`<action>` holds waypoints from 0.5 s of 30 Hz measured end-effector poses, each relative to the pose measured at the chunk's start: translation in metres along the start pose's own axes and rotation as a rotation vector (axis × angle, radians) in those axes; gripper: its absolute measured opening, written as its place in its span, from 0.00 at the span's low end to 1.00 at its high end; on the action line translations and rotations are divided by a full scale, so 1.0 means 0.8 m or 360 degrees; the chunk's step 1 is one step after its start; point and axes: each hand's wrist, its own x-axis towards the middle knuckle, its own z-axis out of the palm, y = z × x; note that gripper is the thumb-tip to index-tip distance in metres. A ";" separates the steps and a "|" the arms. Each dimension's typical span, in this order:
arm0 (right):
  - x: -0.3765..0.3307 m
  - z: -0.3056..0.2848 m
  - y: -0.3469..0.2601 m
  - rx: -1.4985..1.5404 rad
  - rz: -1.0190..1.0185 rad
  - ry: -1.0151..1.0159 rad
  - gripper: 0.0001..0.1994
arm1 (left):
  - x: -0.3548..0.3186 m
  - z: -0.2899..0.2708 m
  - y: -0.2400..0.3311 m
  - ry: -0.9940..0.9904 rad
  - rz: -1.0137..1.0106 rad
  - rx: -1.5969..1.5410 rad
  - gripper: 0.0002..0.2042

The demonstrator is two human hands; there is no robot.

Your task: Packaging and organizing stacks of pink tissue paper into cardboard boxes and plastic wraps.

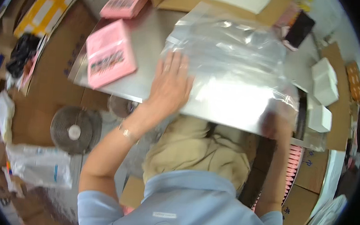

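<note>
A large clear plastic bag (235, 53) lies flat across the metal tabletop (147, 38). My left hand (172, 82) is palm down with its fingers stretched out, their tips at the bag's left edge. At the bag's right end is my right hand (279, 118), seen through or beside the film. It is blurred, so its fingers cannot be made out. Left of my left hand sits a pink wrapped pack (110, 56) with dark print. A second pink pack (127, 0) lies beyond it.
An open cardboard box (182, 3) stands behind the bag. A dark phone (300, 29) and white foam-like blocks (324, 81) lie at the right. Below the table's left side is a round fan (75, 130). A row of pink packs (294, 164) fills a box at the lower right.
</note>
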 end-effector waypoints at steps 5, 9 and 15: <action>0.038 -0.037 -0.007 -0.0171 -0.0569 0.0081 0.27 | 0.041 -0.055 -0.053 -0.0411 -0.0374 -0.0831 0.28; 0.057 -0.101 -0.125 0.0215 -0.0566 0.1199 0.28 | 0.093 -0.152 -0.013 0.0690 0.0256 -0.0170 0.32; 0.107 0.039 0.020 -0.1095 -0.1401 0.0126 0.15 | 0.048 -0.005 -0.096 -0.0304 0.0058 -0.0018 0.29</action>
